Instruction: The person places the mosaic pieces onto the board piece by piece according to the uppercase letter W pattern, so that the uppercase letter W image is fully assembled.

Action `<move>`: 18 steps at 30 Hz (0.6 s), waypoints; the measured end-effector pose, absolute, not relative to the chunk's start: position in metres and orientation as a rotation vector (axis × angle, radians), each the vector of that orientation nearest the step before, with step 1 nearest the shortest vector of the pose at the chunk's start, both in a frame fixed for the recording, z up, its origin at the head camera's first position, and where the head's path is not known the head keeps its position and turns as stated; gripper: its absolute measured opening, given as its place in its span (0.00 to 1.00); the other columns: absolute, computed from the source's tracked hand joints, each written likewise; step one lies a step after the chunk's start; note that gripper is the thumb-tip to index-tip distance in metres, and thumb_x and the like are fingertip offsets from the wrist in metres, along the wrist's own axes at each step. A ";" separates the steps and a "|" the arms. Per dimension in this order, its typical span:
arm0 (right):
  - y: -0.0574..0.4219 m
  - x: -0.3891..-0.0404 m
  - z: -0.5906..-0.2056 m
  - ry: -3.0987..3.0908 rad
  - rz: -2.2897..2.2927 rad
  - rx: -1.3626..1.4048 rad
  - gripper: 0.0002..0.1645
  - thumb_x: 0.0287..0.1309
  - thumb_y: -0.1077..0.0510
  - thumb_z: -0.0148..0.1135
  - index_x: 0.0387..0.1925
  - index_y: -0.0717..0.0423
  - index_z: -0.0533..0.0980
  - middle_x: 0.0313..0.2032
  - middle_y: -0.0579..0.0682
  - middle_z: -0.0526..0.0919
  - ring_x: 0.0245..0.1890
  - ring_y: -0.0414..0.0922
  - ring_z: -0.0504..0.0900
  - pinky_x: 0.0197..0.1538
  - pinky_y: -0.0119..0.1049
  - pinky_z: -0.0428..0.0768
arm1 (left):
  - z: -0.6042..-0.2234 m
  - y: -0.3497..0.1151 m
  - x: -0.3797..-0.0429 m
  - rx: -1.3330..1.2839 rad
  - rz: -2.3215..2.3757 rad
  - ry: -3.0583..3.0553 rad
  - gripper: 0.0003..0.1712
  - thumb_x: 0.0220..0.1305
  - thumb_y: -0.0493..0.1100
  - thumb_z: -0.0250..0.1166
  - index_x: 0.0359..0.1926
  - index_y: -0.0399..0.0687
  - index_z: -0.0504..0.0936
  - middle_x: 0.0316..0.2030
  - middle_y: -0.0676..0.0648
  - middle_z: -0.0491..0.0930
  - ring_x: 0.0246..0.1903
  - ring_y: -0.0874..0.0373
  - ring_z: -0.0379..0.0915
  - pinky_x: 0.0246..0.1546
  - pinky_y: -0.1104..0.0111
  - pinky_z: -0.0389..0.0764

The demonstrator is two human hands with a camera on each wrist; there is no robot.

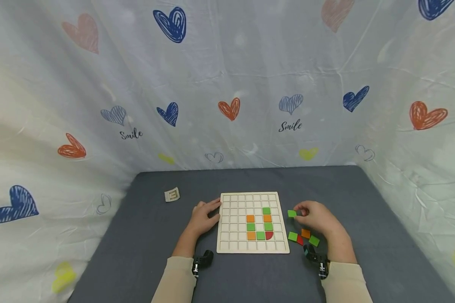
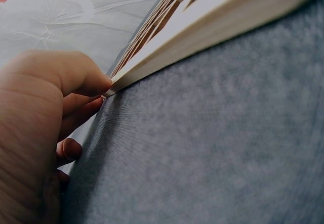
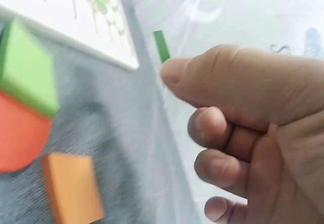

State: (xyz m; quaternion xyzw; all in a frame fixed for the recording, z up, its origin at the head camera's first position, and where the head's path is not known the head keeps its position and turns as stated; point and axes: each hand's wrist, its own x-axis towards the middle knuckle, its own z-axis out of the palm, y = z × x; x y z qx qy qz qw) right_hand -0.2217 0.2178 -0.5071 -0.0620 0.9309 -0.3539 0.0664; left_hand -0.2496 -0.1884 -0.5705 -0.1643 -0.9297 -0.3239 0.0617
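Observation:
A pale board [image 1: 227, 248] with a square grid lies on the table, several orange and green tiles and a red rounded one set in its cells. At its left edge rests my left hand [image 1: 202, 219], thumb and index fingertips touching the side; the left wrist view shows the thumb [image 2: 88, 75] right at the board's edge [image 2: 167, 57]. My right hand [image 1: 318, 216] pinches a green square tile [image 1: 291, 213] just right of the board. In the right wrist view only a thin strip of that green tile [image 3: 161, 44] shows past the thumb.
Below my right hand lie loose tiles: a green one [image 1: 293, 236], a red one [image 1: 300, 240], an orange one [image 1: 306, 233] and another green one [image 1: 314, 240]. A small cream piece [image 1: 172, 195] with markings sits at the back left. A heart-printed curtain [image 1: 197, 139] surrounds the grey table [image 1: 144, 235].

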 end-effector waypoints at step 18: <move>0.157 -0.196 -0.460 3.058 -0.973 -0.558 0.14 0.57 0.57 0.75 0.46 0.54 0.85 0.28 0.48 0.71 0.24 0.41 0.64 0.31 0.39 0.65 | -0.572 -0.190 -0.251 -0.507 -0.960 -2.815 0.29 0.68 0.45 0.65 0.69 0.47 0.78 0.70 0.52 0.72 0.41 0.56 0.65 0.50 0.53 0.63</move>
